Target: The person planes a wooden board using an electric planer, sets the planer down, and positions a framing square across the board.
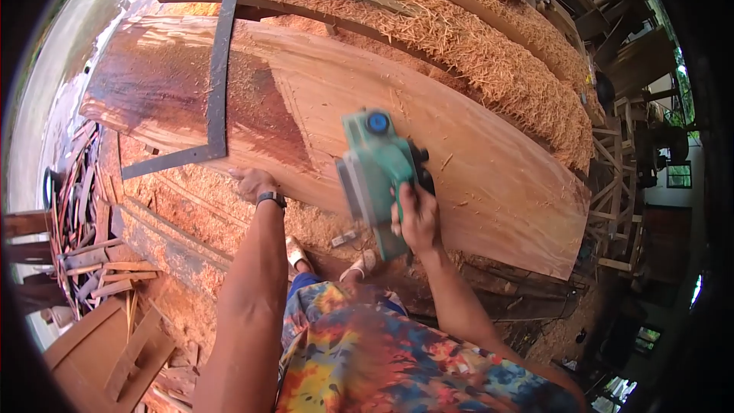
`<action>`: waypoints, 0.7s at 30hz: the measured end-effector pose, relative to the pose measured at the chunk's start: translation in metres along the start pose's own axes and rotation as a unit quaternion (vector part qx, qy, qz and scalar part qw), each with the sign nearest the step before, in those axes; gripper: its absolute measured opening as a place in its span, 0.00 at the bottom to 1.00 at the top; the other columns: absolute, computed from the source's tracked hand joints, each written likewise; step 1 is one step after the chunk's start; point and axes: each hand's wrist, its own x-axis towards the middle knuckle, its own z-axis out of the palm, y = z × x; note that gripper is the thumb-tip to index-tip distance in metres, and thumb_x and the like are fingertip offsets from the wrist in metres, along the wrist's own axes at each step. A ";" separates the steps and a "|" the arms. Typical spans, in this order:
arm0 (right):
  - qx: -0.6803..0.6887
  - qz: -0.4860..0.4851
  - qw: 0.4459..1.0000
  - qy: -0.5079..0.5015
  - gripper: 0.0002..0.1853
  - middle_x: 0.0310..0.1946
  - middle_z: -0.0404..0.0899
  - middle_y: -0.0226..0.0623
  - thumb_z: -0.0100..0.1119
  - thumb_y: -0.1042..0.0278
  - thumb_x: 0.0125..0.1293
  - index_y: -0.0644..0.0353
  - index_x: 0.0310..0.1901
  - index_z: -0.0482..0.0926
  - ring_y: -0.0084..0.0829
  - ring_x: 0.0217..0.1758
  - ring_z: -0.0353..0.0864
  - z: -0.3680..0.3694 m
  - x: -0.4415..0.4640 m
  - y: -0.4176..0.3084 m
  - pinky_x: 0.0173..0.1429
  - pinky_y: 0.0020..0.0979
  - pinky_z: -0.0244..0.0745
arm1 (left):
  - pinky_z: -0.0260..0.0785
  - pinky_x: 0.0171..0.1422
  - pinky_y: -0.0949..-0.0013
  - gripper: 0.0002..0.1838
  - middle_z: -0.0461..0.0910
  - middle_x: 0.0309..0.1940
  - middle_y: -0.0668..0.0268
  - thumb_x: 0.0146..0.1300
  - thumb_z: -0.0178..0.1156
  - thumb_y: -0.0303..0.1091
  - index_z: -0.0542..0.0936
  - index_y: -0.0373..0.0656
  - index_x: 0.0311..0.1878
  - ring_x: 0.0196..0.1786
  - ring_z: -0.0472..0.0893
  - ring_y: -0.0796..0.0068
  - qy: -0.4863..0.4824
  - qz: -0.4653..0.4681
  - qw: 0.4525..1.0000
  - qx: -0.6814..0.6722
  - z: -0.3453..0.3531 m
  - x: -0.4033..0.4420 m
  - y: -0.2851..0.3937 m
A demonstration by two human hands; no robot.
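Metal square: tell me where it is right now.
In the head view, the metal square lies across the darker left part of the wooden board, its corner just beyond the left hand, left of the green planer.

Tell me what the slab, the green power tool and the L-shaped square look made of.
Slab: wood, apparently unvarnished, with grain lines showing.
Green power tool: even-coloured casing, plastic or painted metal; blur leaves it open.
L-shaped square: probably dull, dark metal, judging by its thin, straight-edged arms.
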 end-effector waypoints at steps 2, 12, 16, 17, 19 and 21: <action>-0.026 -0.015 0.999 -0.013 0.28 0.15 0.67 0.25 0.48 0.41 0.78 0.65 0.41 0.76 0.17 0.12 0.63 0.023 0.051 -0.027 0.16 0.24 0.58 | 0.71 0.66 0.45 0.51 0.80 0.51 0.29 0.74 0.31 0.68 0.79 0.17 0.51 0.58 0.81 0.35 0.045 0.009 0.999 0.003 0.012 0.013 -0.008; -0.076 -0.045 0.996 -0.023 0.33 0.14 0.71 0.31 0.57 0.34 0.70 0.66 0.35 0.78 0.24 0.12 0.71 0.048 0.163 -0.066 0.17 0.27 0.65 | 0.71 0.67 0.47 0.51 0.82 0.52 0.35 0.74 0.30 0.68 0.80 0.18 0.51 0.58 0.82 0.41 -0.015 -0.007 1.000 -0.003 -0.005 -0.012 0.013; -0.052 -0.021 0.998 -0.019 0.27 0.14 0.67 0.27 0.53 0.41 0.76 0.64 0.38 0.77 0.20 0.10 0.63 -0.015 0.058 -0.020 0.16 0.27 0.59 | 0.72 0.66 0.49 0.52 0.80 0.54 0.35 0.74 0.28 0.68 0.78 0.17 0.54 0.60 0.81 0.42 -0.036 0.001 0.999 -0.014 -0.014 -0.019 0.012; -0.040 -0.005 0.999 -0.010 0.24 0.14 0.68 0.27 0.50 0.46 0.79 0.63 0.40 0.77 0.19 0.11 0.62 -0.031 0.021 -0.019 0.16 0.26 0.58 | 0.73 0.66 0.50 0.52 0.81 0.54 0.35 0.74 0.28 0.68 0.78 0.17 0.54 0.60 0.81 0.43 -0.045 -0.003 0.999 -0.028 -0.018 -0.024 0.014; -0.048 0.008 0.999 -0.011 0.23 0.14 0.67 0.28 0.46 0.48 0.81 0.65 0.44 0.76 0.19 0.13 0.64 -0.072 -0.044 0.003 0.21 0.26 0.63 | 0.73 0.66 0.52 0.53 0.81 0.53 0.35 0.73 0.28 0.69 0.77 0.16 0.55 0.59 0.82 0.43 -0.060 -0.006 0.997 -0.042 -0.028 -0.039 0.018; -0.043 0.011 0.999 -0.013 0.28 0.16 0.70 0.30 0.46 0.42 0.79 0.67 0.46 0.75 0.20 0.15 0.67 -0.106 -0.101 0.018 0.23 0.26 0.66 | 0.73 0.65 0.52 0.53 0.81 0.53 0.35 0.73 0.28 0.69 0.77 0.17 0.54 0.58 0.83 0.43 -0.058 -0.012 0.997 -0.040 -0.031 -0.046 0.019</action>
